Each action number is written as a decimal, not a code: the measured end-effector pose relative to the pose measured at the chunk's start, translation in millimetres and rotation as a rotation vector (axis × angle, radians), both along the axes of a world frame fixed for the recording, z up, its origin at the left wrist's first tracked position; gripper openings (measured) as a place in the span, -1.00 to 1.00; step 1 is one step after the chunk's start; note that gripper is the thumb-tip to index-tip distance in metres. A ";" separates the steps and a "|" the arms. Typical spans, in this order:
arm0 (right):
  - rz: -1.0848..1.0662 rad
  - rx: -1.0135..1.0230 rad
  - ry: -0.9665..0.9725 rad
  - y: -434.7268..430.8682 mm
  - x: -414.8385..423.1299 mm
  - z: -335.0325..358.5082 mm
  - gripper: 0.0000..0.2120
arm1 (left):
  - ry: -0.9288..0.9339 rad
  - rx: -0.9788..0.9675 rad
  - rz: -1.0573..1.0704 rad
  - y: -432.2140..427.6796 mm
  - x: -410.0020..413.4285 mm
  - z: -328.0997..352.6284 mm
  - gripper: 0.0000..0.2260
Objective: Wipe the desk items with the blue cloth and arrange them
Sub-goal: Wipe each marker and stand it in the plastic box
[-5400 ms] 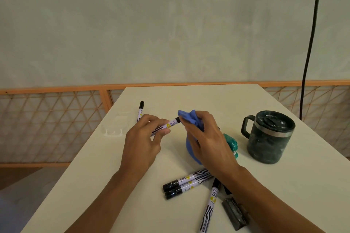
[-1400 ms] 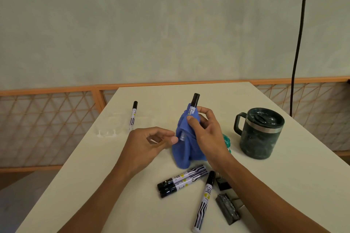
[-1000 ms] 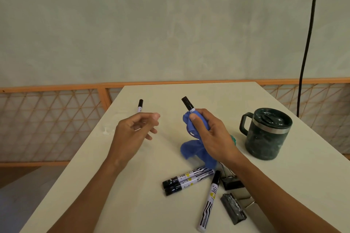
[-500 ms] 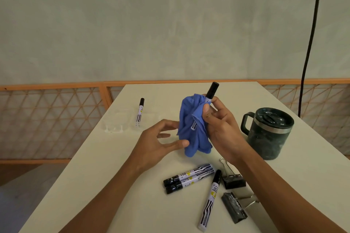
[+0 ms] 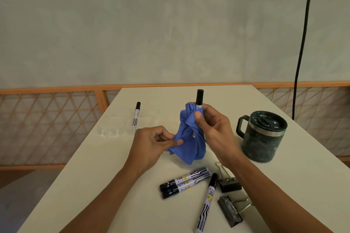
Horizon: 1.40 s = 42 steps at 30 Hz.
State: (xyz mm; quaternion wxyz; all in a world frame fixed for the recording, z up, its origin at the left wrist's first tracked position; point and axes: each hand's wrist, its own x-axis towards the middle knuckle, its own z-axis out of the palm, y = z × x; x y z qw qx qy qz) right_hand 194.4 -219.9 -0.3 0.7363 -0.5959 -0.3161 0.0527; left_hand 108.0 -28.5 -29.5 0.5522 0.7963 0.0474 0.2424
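Note:
My right hand [image 5: 212,128] holds a black-capped marker [image 5: 199,98] upright above the white table [image 5: 284,185], with the blue cloth [image 5: 187,142] wrapped round its barrel. My left hand [image 5: 151,143] pinches the cloth's lower left fold. One marker [image 5: 136,116] lies at the far left. Two markers [image 5: 184,179] lie side by side near the front, and another marker [image 5: 207,201] lies beside them. Two black binder clips [image 5: 228,184] [image 5: 230,211] lie to the right of those markers.
A dark green lidded mug [image 5: 262,136] stands at the right, handle toward my right hand. A clear plastic tray [image 5: 113,126] sits at the table's left edge. An orange lattice railing [image 5: 47,123] runs behind the table. A black cable [image 5: 303,43] hangs at the right.
The marker has swung from tilted to upright in my right hand. My left hand has closed in from open beside the cloth and now pinches its lower fold.

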 end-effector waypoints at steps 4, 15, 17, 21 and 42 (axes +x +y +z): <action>-0.015 -0.045 -0.029 -1.3 4.9 -1.4 -0.74 | 0.039 0.062 -0.116 12.9 -5.9 1.3 -0.77; -0.064 -0.455 -0.257 -2.1 4.2 -7.5 -0.79 | -0.086 -0.015 0.073 32.5 -25.0 31.7 -0.81; -0.045 -0.477 -0.261 -0.6 2.3 -7.7 -0.79 | -0.068 0.037 0.094 28.5 -24.2 30.2 -0.76; -0.032 -0.492 -0.296 0.8 -0.4 -8.7 -0.76 | -0.072 0.142 0.110 25.4 -22.0 26.6 -0.76; -0.028 -0.608 -0.463 2.4 -6.4 -9.7 -0.76 | -0.132 0.191 0.063 32.8 -21.4 21.7 -0.84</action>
